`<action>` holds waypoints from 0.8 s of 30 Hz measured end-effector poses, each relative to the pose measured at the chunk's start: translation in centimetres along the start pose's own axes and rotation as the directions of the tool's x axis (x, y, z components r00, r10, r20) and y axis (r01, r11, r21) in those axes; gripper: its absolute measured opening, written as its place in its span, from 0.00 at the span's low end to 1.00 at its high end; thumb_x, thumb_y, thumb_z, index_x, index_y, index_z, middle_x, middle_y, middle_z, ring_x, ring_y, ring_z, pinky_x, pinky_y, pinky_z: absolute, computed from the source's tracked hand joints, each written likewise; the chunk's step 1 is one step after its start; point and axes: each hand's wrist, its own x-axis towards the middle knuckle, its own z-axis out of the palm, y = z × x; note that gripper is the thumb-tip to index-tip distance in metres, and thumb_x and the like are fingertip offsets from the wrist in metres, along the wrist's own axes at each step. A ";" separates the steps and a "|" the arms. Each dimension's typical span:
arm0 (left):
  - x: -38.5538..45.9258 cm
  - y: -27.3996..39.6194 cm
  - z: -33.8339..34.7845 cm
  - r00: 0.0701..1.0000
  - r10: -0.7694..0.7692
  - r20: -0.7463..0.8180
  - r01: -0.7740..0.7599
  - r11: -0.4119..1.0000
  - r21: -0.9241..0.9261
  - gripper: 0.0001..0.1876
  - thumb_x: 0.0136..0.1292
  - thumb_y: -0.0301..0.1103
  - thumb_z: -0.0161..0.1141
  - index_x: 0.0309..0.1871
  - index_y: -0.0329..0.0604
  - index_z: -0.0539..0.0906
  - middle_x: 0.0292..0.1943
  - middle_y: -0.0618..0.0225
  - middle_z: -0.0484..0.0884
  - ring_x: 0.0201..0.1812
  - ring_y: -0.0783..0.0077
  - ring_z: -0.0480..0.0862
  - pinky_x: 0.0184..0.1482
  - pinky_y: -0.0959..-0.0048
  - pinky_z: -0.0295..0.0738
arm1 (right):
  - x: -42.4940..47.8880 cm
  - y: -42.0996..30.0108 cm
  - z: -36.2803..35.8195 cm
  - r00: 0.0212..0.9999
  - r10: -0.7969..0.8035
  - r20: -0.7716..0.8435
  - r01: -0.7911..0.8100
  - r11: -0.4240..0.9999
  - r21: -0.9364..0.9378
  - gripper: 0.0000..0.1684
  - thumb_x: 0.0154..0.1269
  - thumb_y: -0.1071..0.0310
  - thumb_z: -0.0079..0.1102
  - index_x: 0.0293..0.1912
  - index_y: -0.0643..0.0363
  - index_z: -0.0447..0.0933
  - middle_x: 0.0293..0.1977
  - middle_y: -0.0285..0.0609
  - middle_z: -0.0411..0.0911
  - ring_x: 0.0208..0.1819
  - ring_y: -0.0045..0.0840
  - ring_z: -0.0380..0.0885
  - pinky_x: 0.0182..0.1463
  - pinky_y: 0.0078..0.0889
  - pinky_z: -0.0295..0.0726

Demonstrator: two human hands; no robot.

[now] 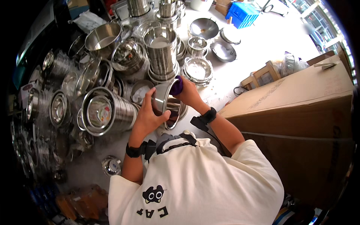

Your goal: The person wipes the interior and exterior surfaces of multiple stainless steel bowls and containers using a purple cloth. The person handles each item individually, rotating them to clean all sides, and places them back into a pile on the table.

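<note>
A shiny stainless steel bowl (160,97) is held tilted on its side in front of me, its opening turned to the right. My left hand (150,112) grips the outside of the bowl, thumb near the lower rim and fingers along the wall. In my right hand (188,91) is a bunched purple cloth (176,85), pressed on the bowl's upper rim. Just beyond stands a tall stack of steel pots (161,53). To the left lies a long stack of nested steel basins (123,111) on its side, its open end towards me.
Many steel basins and plastic-wrapped wares crowd the left side. Woks (204,28) and a stack of shallow pans (198,69) stand on the floor ahead. A large cardboard box (289,92) borders the right, with a blue crate (242,14) farther off. A small steel bowl (111,166) lies at lower left.
</note>
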 end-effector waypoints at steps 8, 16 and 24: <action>1.8 -2.5 -6.3 0.986 -0.010 0.165 0.032 0.991 -0.131 0.42 0.58 0.48 0.65 0.70 0.38 0.58 0.54 0.42 0.76 0.57 0.50 0.78 0.61 0.60 0.69 | 3.1 -10.2 1.0 0.707 -0.667 0.233 0.698 0.607 -0.379 0.41 0.42 0.69 0.71 0.60 0.58 0.70 0.48 0.46 0.73 0.51 0.39 0.73 0.57 0.39 0.74; 1.9 -1.5 -9.8 0.999 0.025 0.031 -0.019 0.982 -0.189 0.47 0.53 0.41 0.69 0.73 0.38 0.57 0.64 0.47 0.69 0.62 0.56 0.73 0.64 0.63 0.69 | 6.6 -8.3 4.3 0.949 -0.312 -0.048 0.308 0.948 -0.079 0.35 0.48 0.78 0.65 0.59 0.58 0.69 0.49 0.51 0.74 0.51 0.48 0.77 0.52 0.40 0.79; 0.3 -1.4 -12.9 0.991 0.133 0.000 -0.133 0.991 -0.025 0.52 0.43 0.38 0.73 0.74 0.42 0.57 0.61 0.49 0.71 0.58 0.52 0.76 0.59 0.60 0.73 | 1.2 -5.4 9.6 0.876 0.181 0.448 -0.467 0.558 0.686 0.33 0.60 0.73 0.67 0.64 0.62 0.69 0.54 0.39 0.78 0.53 0.23 0.76 0.59 0.28 0.75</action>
